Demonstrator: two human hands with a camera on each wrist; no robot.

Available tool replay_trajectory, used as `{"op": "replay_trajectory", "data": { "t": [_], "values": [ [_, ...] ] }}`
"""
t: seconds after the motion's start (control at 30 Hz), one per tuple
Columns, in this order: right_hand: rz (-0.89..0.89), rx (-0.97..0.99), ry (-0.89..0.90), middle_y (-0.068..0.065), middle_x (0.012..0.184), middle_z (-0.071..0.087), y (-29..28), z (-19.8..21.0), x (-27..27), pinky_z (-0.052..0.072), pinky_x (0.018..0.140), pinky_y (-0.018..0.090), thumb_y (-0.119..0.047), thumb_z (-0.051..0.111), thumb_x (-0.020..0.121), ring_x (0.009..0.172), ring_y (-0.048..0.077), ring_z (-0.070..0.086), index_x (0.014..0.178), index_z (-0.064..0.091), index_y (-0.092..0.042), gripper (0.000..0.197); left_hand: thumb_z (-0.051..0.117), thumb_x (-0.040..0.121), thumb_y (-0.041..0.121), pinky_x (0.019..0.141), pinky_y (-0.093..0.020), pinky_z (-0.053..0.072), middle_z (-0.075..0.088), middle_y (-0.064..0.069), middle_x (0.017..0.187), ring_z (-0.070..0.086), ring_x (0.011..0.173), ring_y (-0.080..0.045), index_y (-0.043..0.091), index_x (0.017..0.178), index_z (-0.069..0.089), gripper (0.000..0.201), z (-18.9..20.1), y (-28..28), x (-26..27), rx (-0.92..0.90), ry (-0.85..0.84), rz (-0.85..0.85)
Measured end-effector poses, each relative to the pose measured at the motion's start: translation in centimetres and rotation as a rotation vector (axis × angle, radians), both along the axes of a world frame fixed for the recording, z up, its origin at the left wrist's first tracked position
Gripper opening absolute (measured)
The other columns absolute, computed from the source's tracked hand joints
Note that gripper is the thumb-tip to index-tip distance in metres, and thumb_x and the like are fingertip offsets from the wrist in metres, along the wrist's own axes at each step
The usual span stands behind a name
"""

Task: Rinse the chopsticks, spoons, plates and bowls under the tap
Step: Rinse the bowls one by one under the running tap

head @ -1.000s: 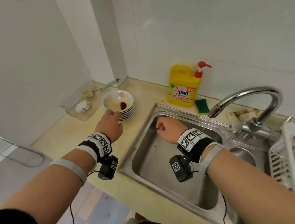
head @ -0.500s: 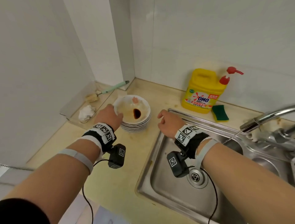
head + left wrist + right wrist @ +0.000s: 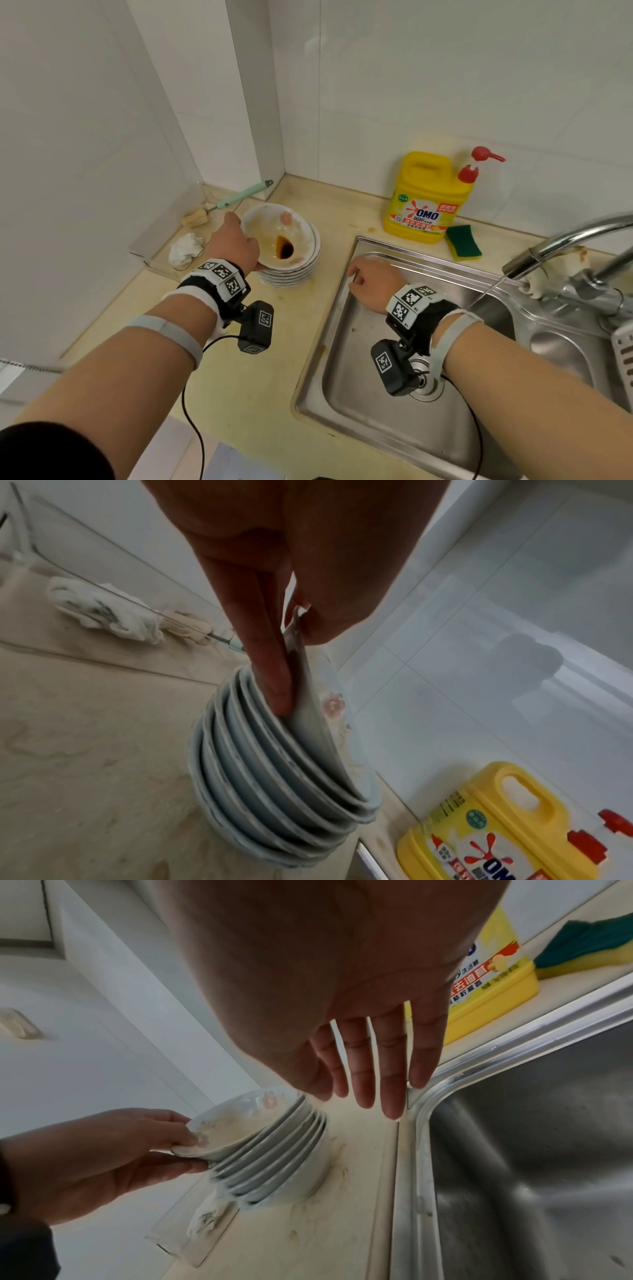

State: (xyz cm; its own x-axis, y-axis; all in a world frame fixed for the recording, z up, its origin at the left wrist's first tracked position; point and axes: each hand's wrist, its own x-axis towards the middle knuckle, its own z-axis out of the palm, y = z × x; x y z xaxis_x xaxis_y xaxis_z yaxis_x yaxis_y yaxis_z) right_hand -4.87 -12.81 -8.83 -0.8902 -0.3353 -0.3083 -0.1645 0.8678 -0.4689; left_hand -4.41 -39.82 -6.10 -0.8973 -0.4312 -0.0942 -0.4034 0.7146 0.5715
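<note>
The top bowl [image 3: 279, 238] of a stack of bowls [image 3: 291, 274] is pinched at its rim by the left hand [image 3: 234, 245], thumb inside and fingers beneath, so its grip is clamped on that bowl. The stack is set on the desk [image 3: 246, 370] just left of the sink [image 3: 394, 404]. The right hand [image 3: 371, 286] is held over the sink's left edge, its grip apart, fingers straight. Water is seen running from the tap [image 3: 561, 243] at the sink's right.

Tap [image 3: 582, 240]: spout ran off the head view's right edge.
Rack [image 3: 624, 356]: only a sliver showed at that edge.
Left hand [image 3: 236, 245]: fingertips hidden under the top bowl [image 3: 277, 236].
</note>
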Motion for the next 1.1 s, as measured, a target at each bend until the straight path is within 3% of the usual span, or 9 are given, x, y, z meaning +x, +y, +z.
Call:
{"op": "replay_trajectory", "data": {
  "t": [0.07, 0.17, 0.33, 0.43, 0.57, 0.7, 0.8, 0.9, 1.1],
  "values": [
    [-0.015, -0.023, -0.008, -0.003, 0.096, 0.063, 0.8, -0.2, 0.4, 0.046, 0.076, 0.028, -0.022, 0.054, 0.098, 0.089, 0.019, 0.062, 0.116, 0.056, -0.022, 0.018, 0.05, 0.095, 0.008, 0.051, -0.032, 0.053, 0.057, -0.002, 0.079, 0.062, 0.06, -0.02, 0.014, 0.119, 0.039, 0.027, 0.8, 0.6, 0.6, 0.031, 0.046, 0.001],
    [-0.057, -0.066, -0.002, -0.003, 0.096, 0.062, 2.4, -0.3, 1.1, 0.044, 0.077, 0.028, -0.021, 0.055, 0.098, 0.092, 0.02, 0.062, 0.115, 0.058, -0.021, 0.017, 0.052, 0.093, 0.006, 0.062, -0.042, 0.059, 0.062, -0.006, 0.094, 0.065, 0.07, -0.026, 0.013, 0.122, 0.041, 0.032, 2.0, 1.8, 1.5, 0.046, 0.149, -0.016],
    [-0.138, -0.093, 0.004, -0.005, 0.096, 0.061, 6.8, -0.5, 2.6, 0.042, 0.077, 0.027, -0.022, 0.056, 0.097, 0.092, 0.02, 0.061, 0.112, 0.059, -0.024, 0.015, 0.058, 0.091, 0.009, 0.067, -0.045, 0.062, 0.059, -0.002, 0.104, 0.067, 0.082, -0.029, 0.02, 0.113, 0.041, 0.03, 3.3, 5.9, 2.7, 0.071, 0.301, -0.132],
    [-0.22, -0.122, 0.011, -0.004, 0.092, 0.065, 10.3, -0.6, 3.9, 0.043, 0.073, 0.027, -0.023, 0.058, 0.097, 0.091, 0.019, 0.064, 0.108, 0.062, -0.026, 0.012, 0.057, 0.092, 0.008, 0.066, -0.041, 0.056, 0.06, -0.006, 0.101, 0.062, 0.083, -0.027, 0.016, 0.109, 0.04, 0.026, 3.1, 9.6, 3.3, 0.005, 0.342, -0.27],
    [-0.309, -0.121, 0.023, -0.013, 0.083, 0.062, 15.0, -0.4, 5.6, 0.052, 0.087, 0.032, -0.022, 0.058, 0.096, 0.092, 0.018, 0.067, 0.102, 0.065, -0.026, 0.01, 0.054, 0.094, 0.006, 0.053, -0.027, 0.04, 0.055, -0.008, 0.097, 0.056, 0.07, -0.024, 0.015, 0.105, 0.036, 0.023, 2.4, 14.8, 3.7, -0.092, 0.347, -0.48],
    [-0.353, -0.085, 0.054, -0.017, 0.081, 0.059, 19.1, -0.5, 7.0, 0.053, 0.087, 0.032, -0.021, 0.058, 0.096, 0.091, 0.017, 0.068, 0.101, 0.067, -0.023, 0.01, 0.052, 0.095, 0.007, 0.06, -0.047, 0.053, 0.05, -0.009, 0.105, 0.058, 0.07, -0.034, 0.014, 0.111, 0.038, 0.022, 1.4, 18.7, 4.2, -0.182, 0.334, -0.641],
    [-0.347, -0.03, 0.064, -0.016, 0.084, 0.058, 21.1, -0.6, 7.9, 0.049, 0.082, 0.027, -0.022, 0.057, 0.097, 0.092, 0.015, 0.063, 0.105, 0.066, -0.022, 0.012, 0.053, 0.096, 0.007, 0.058, -0.047, 0.052, 0.05, -0.009, 0.111, 0.058, 0.068, -0.037, 0.013, 0.117, 0.04, 0.025, 0.8, 20.3, 4.4, -0.228, 0.332, -0.704],
    [-0.327, 0.011, 0.03, -0.008, 0.092, 0.063, 22.2, -0.6, 8.2, 0.051, 0.09, 0.031, -0.022, 0.056, 0.098, 0.096, 0.018, 0.064, 0.107, 0.065, -0.02, 0.013, 0.053, 0.095, 0.005, 0.058, -0.051, 0.054, 0.049, -0.01, 0.112, 0.058, 0.066, -0.041, 0.013, 0.119, 0.04, 0.029, 0.0, 21.2, 4.0, -0.235, 0.334, -0.744],
    [-0.394, 0.025, -0.033, -0.006, 0.096, 0.068, 23.8, -1.6, 8.5, 0.055, 0.089, 0.036, -0.024, 0.054, 0.098, 0.094, 0.018, 0.066, 0.102, 0.065, -0.026, 0.012, 0.053, 0.093, 0.003, 0.058, -0.052, 0.053, 0.048, -0.01, 0.114, 0.055, 0.063, -0.041, 0.015, 0.117, 0.04, 0.03, -1.3, 22.0, 2.8, -0.254, 0.29, -0.745]
  ]
}}
